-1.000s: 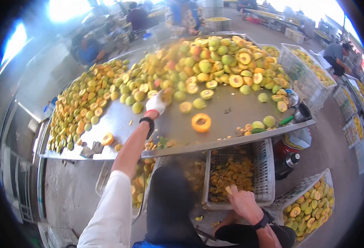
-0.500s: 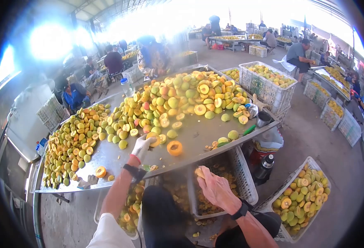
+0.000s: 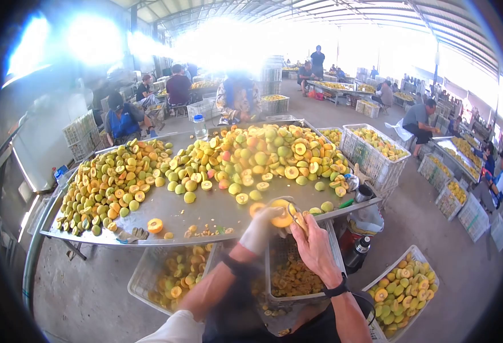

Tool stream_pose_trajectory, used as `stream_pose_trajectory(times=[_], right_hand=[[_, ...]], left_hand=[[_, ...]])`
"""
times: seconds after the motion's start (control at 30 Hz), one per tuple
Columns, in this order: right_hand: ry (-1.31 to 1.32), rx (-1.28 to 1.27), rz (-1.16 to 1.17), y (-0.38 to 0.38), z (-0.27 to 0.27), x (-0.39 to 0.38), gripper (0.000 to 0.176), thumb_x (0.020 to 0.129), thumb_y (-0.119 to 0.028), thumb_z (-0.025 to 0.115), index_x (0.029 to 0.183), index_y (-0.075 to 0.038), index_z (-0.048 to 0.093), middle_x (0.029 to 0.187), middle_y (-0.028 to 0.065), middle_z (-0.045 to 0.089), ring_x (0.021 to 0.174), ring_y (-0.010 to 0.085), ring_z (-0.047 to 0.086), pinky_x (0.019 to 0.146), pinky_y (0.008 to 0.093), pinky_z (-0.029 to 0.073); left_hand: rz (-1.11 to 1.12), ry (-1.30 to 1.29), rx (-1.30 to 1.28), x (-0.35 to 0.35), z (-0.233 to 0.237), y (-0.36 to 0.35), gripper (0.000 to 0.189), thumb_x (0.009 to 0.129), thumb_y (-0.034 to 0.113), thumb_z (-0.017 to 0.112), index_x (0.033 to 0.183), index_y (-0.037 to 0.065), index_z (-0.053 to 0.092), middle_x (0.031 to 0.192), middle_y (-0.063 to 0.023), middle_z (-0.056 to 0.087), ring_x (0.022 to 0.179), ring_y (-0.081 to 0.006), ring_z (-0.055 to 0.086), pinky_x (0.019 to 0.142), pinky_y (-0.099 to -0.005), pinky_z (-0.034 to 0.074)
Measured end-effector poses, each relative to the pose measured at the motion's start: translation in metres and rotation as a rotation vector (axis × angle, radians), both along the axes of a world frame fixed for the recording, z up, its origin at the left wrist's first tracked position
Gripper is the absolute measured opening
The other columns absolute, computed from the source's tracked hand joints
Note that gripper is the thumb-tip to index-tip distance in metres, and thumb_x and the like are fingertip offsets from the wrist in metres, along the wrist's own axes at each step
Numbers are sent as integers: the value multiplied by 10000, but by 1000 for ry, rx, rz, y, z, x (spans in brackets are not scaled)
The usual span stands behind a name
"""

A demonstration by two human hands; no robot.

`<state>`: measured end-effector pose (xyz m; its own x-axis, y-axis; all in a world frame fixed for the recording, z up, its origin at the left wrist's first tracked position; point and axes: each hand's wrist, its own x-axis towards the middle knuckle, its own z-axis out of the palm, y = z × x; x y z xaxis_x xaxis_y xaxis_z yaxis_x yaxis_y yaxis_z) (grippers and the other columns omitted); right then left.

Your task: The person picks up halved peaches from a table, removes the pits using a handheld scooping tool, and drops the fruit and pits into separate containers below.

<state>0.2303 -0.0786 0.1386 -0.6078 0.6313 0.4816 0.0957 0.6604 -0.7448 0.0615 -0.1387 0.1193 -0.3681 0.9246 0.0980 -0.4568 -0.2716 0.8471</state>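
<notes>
My left hand (image 3: pixel 264 227), in a pale glove and blurred, is closed on a cut yellow peach half (image 3: pixel 281 214) just over the table's front edge. Against that fruit works a thin curved metal tool with a wooden-looking handle (image 3: pixel 300 222), which my bare right hand (image 3: pixel 315 247) grips. The two hands meet over a white crate (image 3: pixel 338 251) holding brownish-orange scraps. Beyond them, a large heap of peaches (image 3: pixel 257 148), many halved, covers the metal table (image 3: pixel 228 220). A single cut half (image 3: pixel 155 225) lies to the left, beside a dirty glove (image 3: pixel 132 235).
Under the table at left stands a crate of peach halves (image 3: pixel 140 286); another full crate (image 3: pixel 403 294) sits at right. A thermos (image 3: pixel 358 251), a metal cup (image 3: pixel 364 193) and a water bottle (image 3: pixel 200 127) are nearby. A person (image 3: pixel 237 100) sits across the table.
My left hand has carried a peach half rightward from the table. My right hand has come up with the tool, and both now meet at the fruit. The view has shifted.
</notes>
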Motion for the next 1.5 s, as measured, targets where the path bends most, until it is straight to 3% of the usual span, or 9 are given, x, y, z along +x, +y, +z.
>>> stream_pose_trajectory(times=[0.07,0.2,0.33,0.5,0.73,1.03,1.13,1.5], right_hand=[[-40,16,-22,-1,6,-4,299,1044,-258,590,1103,29,527,777,271,624,760,478,640,639,485,470],[-159,81,-58,12,-6,-2,280,1046,-263,579,1023,5,504,754,270,610,772,495,627,635,514,457],[-238,50,-41,21,-37,2,251,1047,-248,578,1017,-15,491,734,258,597,753,491,618,628,523,448],[-189,17,-16,33,-90,2,231,1040,-231,595,1030,-29,484,731,240,601,751,481,626,626,526,456],[-176,41,-63,38,-112,1,238,1029,-219,620,1015,-29,478,750,258,622,745,492,629,622,545,473],[-128,-37,-21,24,-121,-12,232,1037,-184,593,1020,35,517,782,318,621,810,535,620,633,553,474],[-135,-99,-65,17,-128,-13,239,994,-161,667,1122,21,579,858,312,648,834,542,617,670,556,489],[-55,-225,18,15,-111,-8,246,1048,-186,595,1120,49,590,851,332,642,879,542,621,644,511,505]], left_hand=[[81,-178,14,12,6,5,444,1080,380,483,1339,37,595,1117,-92,726,937,-178,716,716,-295,576],[54,-246,-16,14,-1,14,571,1121,492,317,1344,38,581,1136,-109,723,928,-198,713,708,-299,572],[70,-217,-23,8,-44,28,531,1120,477,338,1329,61,594,1113,-117,721,899,-202,701,699,-291,555],[109,-383,-46,22,-77,41,510,1102,471,396,1230,36,630,1036,-141,716,923,-245,691,821,-373,569],[224,-112,11,35,-91,48,595,1103,522,377,1152,0,660,1022,-155,723,961,-219,685,907,-361,552],[375,126,21,37,-86,38,569,1109,490,392,1094,-7,669,932,-110,718,904,-164,657,846,-317,523],[415,84,35,43,-90,40,521,1114,447,409,1089,-5,666,917,-103,710,882,-152,649,830,-307,523],[513,205,87,55,-91,45,479,1133,377,368,1094,-2,658,907,-89,709,849,-135,635,788,-292,519]])
